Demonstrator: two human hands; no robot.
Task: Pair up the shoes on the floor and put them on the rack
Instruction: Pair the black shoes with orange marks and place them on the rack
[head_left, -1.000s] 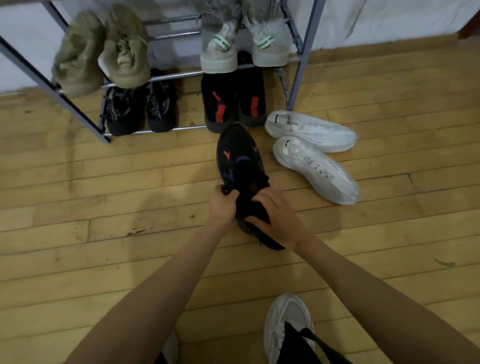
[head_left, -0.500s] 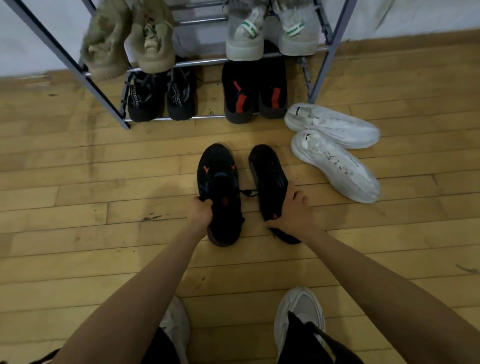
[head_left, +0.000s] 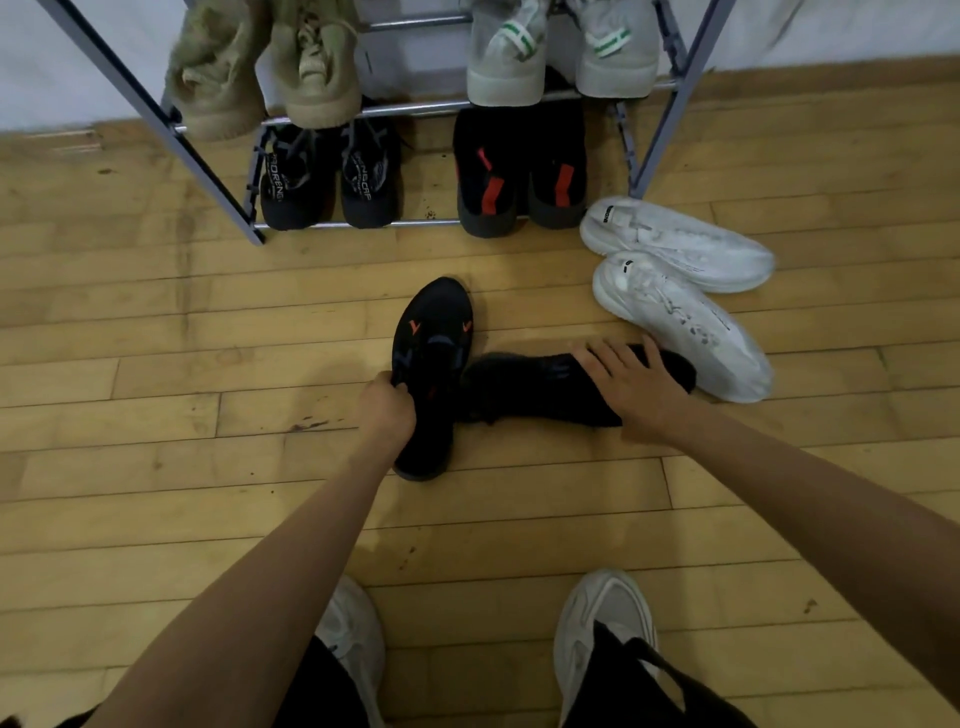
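left hand grips shoe | right hand on 2nd shoe | label maybe "ORENG"

The rack and its top-shelf shoes ran off the upper edge. The right hand hid the middle of the sideways black shoe; the left hand had its fingertips buried, probably inside the other black shoe.
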